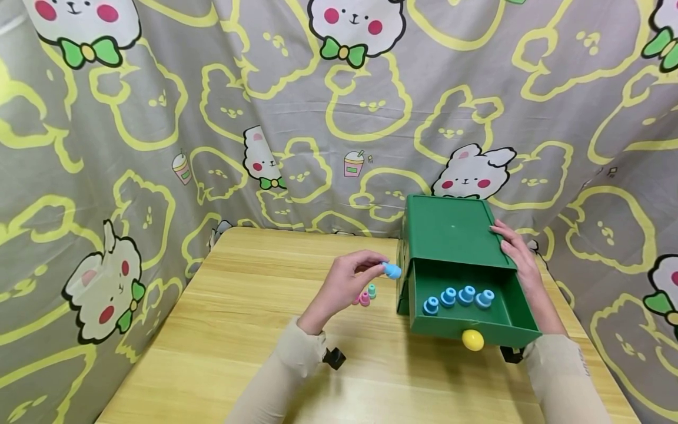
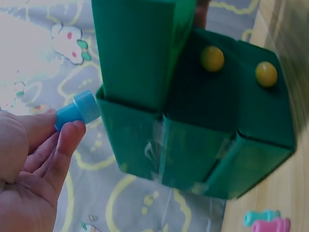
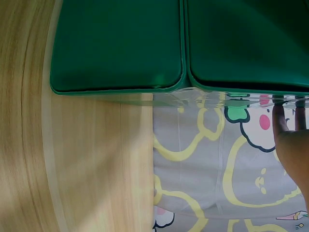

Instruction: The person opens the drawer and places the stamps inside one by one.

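With 12 o'clock as the far side of the table [image 1: 275, 271], the curtain [image 1: 291, 118] hangs behind at 12. The drawer cabinet [image 1: 447, 229] stands on the table; its top drawer [image 1: 450, 325] juts toward 6, the knob [image 1: 473, 340] on its front. Inside, four pegs [image 1: 467, 295] stand in a row running from the 9 o'clock side toward 3. The left hand [image 1: 348, 278] holds a fifth peg [image 1: 392, 271] at the cabinet's 8 o'clock; the right hand [image 1: 521, 256] touches its 3 o'clock side. Smaller pegs [image 1: 365, 299] stand on the table at 8
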### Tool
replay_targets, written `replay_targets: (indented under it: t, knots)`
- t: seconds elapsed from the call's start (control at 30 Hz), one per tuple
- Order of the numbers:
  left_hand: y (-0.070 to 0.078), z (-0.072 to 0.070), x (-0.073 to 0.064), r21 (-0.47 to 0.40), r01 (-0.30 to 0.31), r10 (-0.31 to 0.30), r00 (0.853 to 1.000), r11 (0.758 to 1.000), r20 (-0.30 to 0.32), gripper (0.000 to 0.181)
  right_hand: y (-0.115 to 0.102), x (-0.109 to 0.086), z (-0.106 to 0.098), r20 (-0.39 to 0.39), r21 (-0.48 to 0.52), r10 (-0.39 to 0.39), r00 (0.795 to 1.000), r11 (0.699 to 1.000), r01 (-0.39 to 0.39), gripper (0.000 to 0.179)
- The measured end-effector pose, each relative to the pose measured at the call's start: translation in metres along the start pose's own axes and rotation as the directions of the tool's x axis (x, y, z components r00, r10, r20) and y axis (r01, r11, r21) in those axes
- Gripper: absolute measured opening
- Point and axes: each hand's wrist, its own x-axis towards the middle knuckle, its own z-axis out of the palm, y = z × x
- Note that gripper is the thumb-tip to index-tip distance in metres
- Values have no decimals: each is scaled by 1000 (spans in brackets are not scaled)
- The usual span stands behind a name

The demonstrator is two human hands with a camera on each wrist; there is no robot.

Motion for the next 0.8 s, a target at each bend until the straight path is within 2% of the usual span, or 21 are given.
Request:
replay_targets:
  t: [0.13,0.37,0.63,0.8]
  knots:
    - [12,5,0,-29,-23,23,1000,999,13,24,0,0,0,-1,8,-4,1000,1000,4,41]
    - [27,19,5,-41,-113,115,992,993,55,22,0,1,0,-2,-15,-3,1000,1000,3,42]
    - [34,35,13,-78,-142,148,986,987,82,22,-1,0,-1,-1,-61,-6,1000,998,6,42]
    - [39,47,18,-20,-164,165,979,986,117,21,-1,-1,0,2,-90,3,1000,996,-3,42]
